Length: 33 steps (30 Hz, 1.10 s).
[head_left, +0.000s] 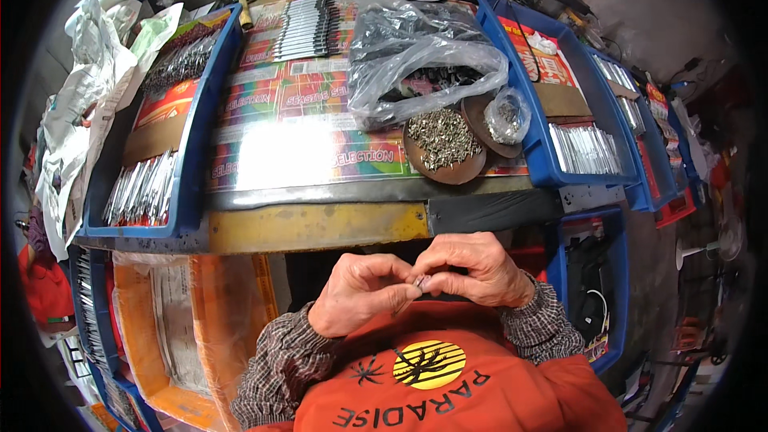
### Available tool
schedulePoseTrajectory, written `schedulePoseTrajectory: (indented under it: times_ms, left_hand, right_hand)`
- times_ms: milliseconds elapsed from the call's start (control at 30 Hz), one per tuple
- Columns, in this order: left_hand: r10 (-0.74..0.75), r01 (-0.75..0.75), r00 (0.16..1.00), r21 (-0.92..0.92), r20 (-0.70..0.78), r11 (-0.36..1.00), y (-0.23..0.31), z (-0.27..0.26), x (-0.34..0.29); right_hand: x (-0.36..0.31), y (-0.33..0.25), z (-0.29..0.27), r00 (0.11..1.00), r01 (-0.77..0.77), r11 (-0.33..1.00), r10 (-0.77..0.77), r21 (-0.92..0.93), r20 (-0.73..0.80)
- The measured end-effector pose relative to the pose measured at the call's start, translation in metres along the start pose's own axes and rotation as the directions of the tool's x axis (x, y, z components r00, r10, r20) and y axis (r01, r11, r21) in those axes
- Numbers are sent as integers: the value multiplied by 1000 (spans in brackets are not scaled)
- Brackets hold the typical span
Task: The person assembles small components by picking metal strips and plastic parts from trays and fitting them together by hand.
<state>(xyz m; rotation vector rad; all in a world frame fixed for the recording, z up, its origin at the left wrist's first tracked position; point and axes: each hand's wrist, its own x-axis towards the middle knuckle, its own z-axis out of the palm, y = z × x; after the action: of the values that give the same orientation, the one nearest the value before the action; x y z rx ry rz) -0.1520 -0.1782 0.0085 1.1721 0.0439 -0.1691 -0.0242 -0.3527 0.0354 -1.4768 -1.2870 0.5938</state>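
Note:
Just off the table's front edge, in front of my red apron, my two hands meet fingertip to fingertip. My left hand is closed in a pinch, and so is my right hand. A small piece shows between their fingertips, greyish and mostly covered, too small to name. Nearest on the table is a round brown dish heaped with small brass-coloured metal parts. A second brown dish beside it carries a small clear plastic bag of small parts.
A large clear plastic bag with dark pieces lies open behind the dishes. Slim silver-and-black rods lie in a row at the back. Blue trays with silver rods flank the table, left and right. Below left stands an orange lined crate.

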Motion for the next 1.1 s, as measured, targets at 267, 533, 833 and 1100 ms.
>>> schedulePoseTrajectory:
  times_ms: [267,533,833,1100]
  left_hand:
    - [315,-241,945,470,-85,849,6,7,7]
    - [638,-308,754,774,-156,553,3,21,19]
    - [678,-283,724,840,-130,463,5,9,19]
    - [689,-266,718,875,-100,405,8,-4,18]
  right_hand:
    - [-1,4,-2,995,-44,990,55,134,-78]
    - [2,17,6,963,16,974,46,226,-264]
    - [47,-8,-49,989,-61,935,8,-349,-150]
    - [123,41,-100,973,-89,565,-127,-821,-192]
